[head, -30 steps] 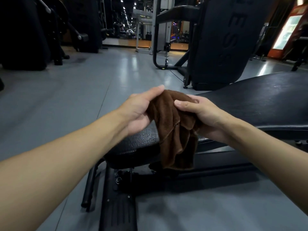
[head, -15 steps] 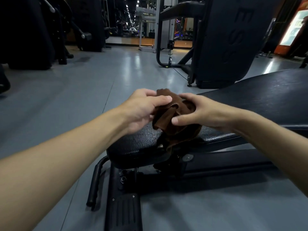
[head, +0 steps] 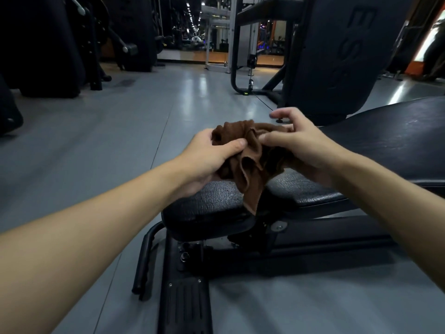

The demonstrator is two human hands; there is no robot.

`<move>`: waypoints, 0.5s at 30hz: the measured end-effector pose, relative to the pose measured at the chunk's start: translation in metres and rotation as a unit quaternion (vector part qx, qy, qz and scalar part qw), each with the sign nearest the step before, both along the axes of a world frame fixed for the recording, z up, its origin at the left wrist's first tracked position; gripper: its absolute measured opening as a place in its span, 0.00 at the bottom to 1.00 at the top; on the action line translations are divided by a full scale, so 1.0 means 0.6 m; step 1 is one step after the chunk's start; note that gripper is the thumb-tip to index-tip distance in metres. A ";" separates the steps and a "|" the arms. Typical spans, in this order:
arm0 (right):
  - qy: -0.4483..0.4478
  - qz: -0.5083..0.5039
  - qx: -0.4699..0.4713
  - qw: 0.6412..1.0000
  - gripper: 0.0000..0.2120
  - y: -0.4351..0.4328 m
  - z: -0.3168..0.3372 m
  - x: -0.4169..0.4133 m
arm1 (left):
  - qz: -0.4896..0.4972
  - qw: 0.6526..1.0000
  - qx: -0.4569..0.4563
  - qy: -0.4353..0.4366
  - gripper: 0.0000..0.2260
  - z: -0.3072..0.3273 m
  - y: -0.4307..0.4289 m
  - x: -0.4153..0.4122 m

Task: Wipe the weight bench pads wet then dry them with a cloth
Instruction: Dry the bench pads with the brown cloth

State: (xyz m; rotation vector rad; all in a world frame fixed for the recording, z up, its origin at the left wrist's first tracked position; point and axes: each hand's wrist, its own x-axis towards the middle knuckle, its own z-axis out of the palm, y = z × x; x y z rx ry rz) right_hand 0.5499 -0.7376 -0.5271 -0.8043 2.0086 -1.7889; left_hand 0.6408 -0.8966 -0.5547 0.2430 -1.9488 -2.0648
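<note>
Fingers of left hand (head: 207,157) curled under the cloth (head: 250,162), thumb laid flat across its top edge: a firm grip on the left part of the bundle. Right hand (head: 305,145) pinches the right part between thumb and the lower fingers. Its index finger is lifted clear and loosely bent, touching nothing. Thumb tips of the two hands lie close, with a fold of cloth between them.

Both forearms reach forward, bare, converging on the cloth. Left palm is turned inward; back of right hand faces up.

Cloth is brown, terry-like, bunched and creased, held between the hands just above the seat pad (head: 212,206). One corner hangs down in a point over the gap where the seat pad meets the back pad (head: 397,141). Cannot tell whether the cloth is wet or dry.

Both pads are black with a grained, cracked-looking surface; back pad runs off to the right. Black bench frame (head: 185,307) below, on a grey glossy floor (head: 108,141). Large dark machine (head: 337,56) stands beyond.
</note>
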 end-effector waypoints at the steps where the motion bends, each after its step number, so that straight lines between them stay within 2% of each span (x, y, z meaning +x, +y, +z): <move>1: 0.013 -0.004 -0.006 1.000 0.23 -0.003 0.000 0.000 | 0.014 0.999 0.030 -0.004 0.07 -0.002 0.001 -0.003; 3: 0.094 0.004 0.027 0.995 0.26 -0.015 -0.005 0.001 | 0.022 0.995 0.091 -0.036 0.08 -0.006 -0.001 -0.006; 4: 0.151 0.018 0.088 0.985 0.29 -0.022 -0.014 0.000 | 0.014 0.994 0.080 -0.076 0.10 -0.009 -0.004 -0.006; 5: 0.199 0.035 0.182 0.962 0.31 -0.030 -0.027 0.000 | 0.006 0.992 0.021 -0.128 0.14 -0.016 -0.014 -0.004; 6: 0.231 0.050 0.284 0.929 0.34 -0.038 -0.046 0.000 | 0.010 0.981 -0.074 -0.178 0.19 -0.025 -0.026 -0.001; 8: 0.265 0.054 0.406 0.873 0.39 -0.053 -0.085 0.010 | 0.064 0.939 -0.260 -0.217 0.22 -0.055 -0.064 0.006; 11: 0.336 -0.016 0.394 0.855 0.42 -0.083 -0.125 0.036 | 0.012 0.897 -0.396 -0.195 0.13 -0.089 -0.099 0.027; 13: 0.365 -0.046 0.388 0.845 0.43 -0.104 -0.138 0.041 | -0.032 0.883 -0.435 -0.175 0.17 -0.097 -0.111 0.033; 15: 0.387 -0.057 0.389 0.834 0.38 -0.119 -0.149 0.035 | -0.037 0.888 -0.429 -0.158 0.24 -0.100 -0.121 0.034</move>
